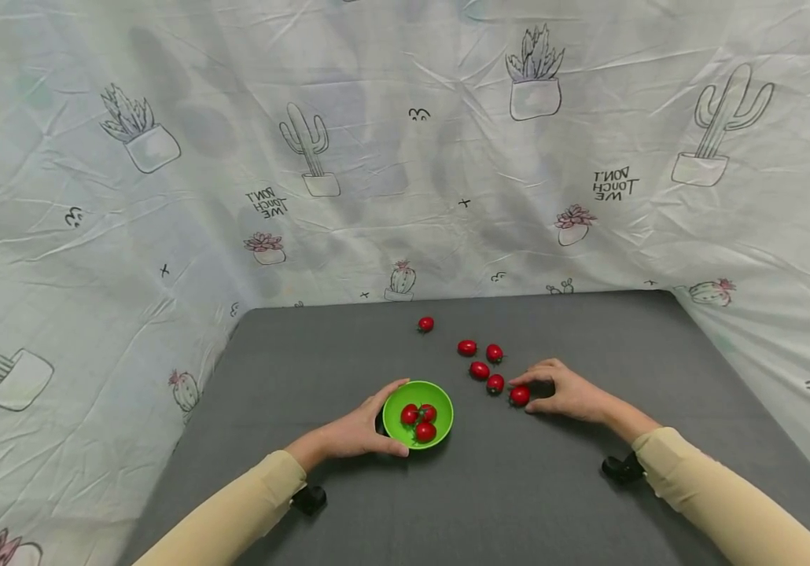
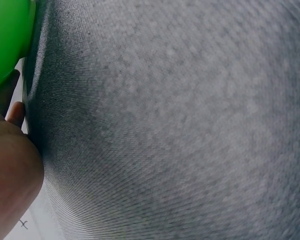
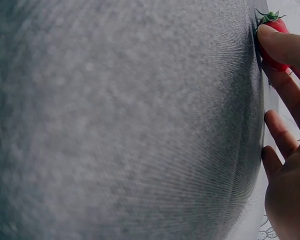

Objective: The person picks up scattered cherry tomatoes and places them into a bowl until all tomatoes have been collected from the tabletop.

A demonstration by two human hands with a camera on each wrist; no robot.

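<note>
In the head view my left hand [image 1: 355,430] grips the left side of a small green bowl [image 1: 445,428], thumb at its near rim and fingers round the far side. Three red cherry tomatoes [image 1: 425,431] lie inside the bowl. To the right, my right hand [image 1: 571,393] has its thumb and forefinger round a single cherry tomato [image 1: 519,395] at the table surface. The right wrist view shows the thumb across this tomato [image 3: 276,52], its green stem end up, with the other fingers spread apart. Only the bowl's green outer side [image 2: 7,40] shows in the left wrist view.
Several more cherry tomatoes [image 1: 479,370] lie loose on the dark grey table [image 1: 320,346], left of and beyond the right hand. One tomato [image 1: 425,324] sits farther back by itself. A pale curtain [image 1: 377,228] with printed cacti hangs behind the table and at its sides.
</note>
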